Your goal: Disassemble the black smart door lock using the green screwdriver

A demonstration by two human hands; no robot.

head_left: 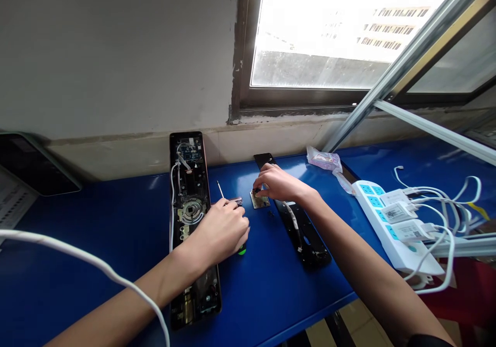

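Observation:
My left hand (227, 231) is closed beside the open black device housing (189, 182), with its circuit board and wiring showing. A screwdriver shaft (220, 189) sticks out past its knuckles, and a green-tipped handle (242, 251) shows under the palm. To the right, the fingers of my right hand (273, 182) are pinched together over a small metal plate (259, 200) on the blue table, on a small dark part. Beneath my right wrist lies a long black panel (310, 249) with a white cable (291, 217). Small dark bits (271, 214) lie near the plate.
A white power strip (382, 223) with plugged adapters and tangled cables is at the right. A plastic bag (323, 159) lies near the wall. A dark-screened device (34, 163) stands at the far left. A thick white cable (96, 267) crosses the lower left. A metal frame rises at right.

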